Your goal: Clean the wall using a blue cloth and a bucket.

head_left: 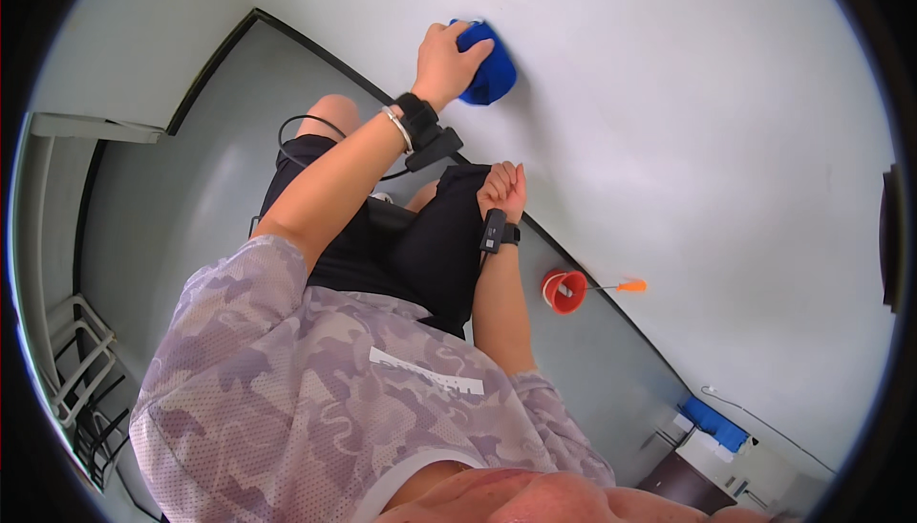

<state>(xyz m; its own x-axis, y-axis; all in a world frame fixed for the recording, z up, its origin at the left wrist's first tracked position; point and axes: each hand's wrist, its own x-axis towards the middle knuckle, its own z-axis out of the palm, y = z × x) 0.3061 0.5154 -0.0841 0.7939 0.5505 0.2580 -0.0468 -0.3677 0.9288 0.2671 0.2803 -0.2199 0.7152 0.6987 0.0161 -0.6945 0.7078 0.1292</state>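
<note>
Up against the white wall (669, 122), my left hand (449, 60) grips a blue cloth (494, 74). Thumb and fingers lie over its upper left side, and its lower edge hangs free with a shadow beside it on the wall. My right hand (503, 189) is closed, its fingers curled in, resting by the leg of my black shorts (411, 265); I see nothing in it. Both wrists carry black strapped devices, and a cable runs from the left one.
On the grey floor (162, 208), close to the wall, stands a red bucket (551, 294) with a thin rod and orange handle (631, 285) sticking out. Dark skirting follows the wall's foot. A dark cabinet (673, 480) with a blue item is at lower right, chair frames (86, 370) at far left.
</note>
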